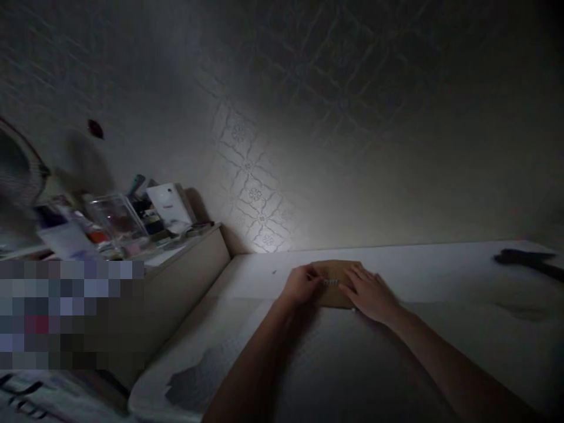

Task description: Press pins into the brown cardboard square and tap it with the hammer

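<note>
A brown piece of what looks like cardboard (337, 299) lies on the white table, with a short row of small pale pieces (330, 282) across its middle. At its left edge is my left hand (303, 284), fingers pinched together close to the left end of that row. Whatever they may hold is too small to make out. My right hand (370, 291) rests flat on the right part of the brown piece, its fingers stretched out and apart. A tiny white bit (353, 309) sits by the near edge, below the right hand.
A dark object with a long handle (526, 258) lies at the table's far right. On the left, a higher cabinet (189, 288) carries a white box (170, 204), a clear organizer (117, 217) and a round mirror (15, 158). The patterned wall (352, 176) stands behind the white table (251, 273).
</note>
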`<act>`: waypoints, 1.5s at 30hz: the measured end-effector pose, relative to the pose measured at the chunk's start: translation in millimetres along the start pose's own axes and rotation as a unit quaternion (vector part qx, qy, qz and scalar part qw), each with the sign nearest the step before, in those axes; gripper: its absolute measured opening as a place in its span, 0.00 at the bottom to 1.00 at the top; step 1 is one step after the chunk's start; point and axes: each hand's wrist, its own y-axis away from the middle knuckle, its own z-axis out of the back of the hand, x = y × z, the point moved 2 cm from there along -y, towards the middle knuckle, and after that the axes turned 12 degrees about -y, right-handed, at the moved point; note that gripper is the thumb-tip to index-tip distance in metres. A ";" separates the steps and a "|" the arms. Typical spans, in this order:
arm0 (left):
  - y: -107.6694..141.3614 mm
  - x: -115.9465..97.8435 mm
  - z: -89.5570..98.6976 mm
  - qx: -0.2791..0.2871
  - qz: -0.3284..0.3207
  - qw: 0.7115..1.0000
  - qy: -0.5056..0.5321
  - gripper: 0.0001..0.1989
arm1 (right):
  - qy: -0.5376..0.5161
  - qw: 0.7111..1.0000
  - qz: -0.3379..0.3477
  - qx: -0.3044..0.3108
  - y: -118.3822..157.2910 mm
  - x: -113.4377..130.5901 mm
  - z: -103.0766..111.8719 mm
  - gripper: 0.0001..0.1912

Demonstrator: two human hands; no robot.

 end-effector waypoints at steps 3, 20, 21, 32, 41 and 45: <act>-0.9 9.6 4.9 -0.029 0.067 0.997 -0.034 0.09 | -0.001 1.000 0.007 -0.003 -0.6 -0.3 -0.9 0.29; 6.1 64.5 20.7 -0.095 0.288 0.928 -0.219 0.12 | -0.009 1.000 0.016 -0.014 -0.2 -2.6 -2.2 0.28; 5.2 62.9 20.7 -0.105 0.278 0.931 -0.212 0.12 | -0.008 1.000 0.016 -0.013 -0.3 -2.7 -2.4 0.29; -2.1 2.7 -5.9 0.018 -0.038 0.999 -0.029 0.14 | -0.003 1.000 0.011 -0.007 0.1 -1.6 -1.2 0.29; -0.6 -3.3 -7.4 0.008 -0.036 0.999 0.029 0.10 | 0.001 1.000 0.015 -0.008 -0.7 -2.3 -2.3 0.29; -2.9 1.6 -5.3 -0.018 0.007 1.000 0.019 0.10 | 0.002 1.000 0.013 -0.012 -1.2 -3.0 -2.7 0.29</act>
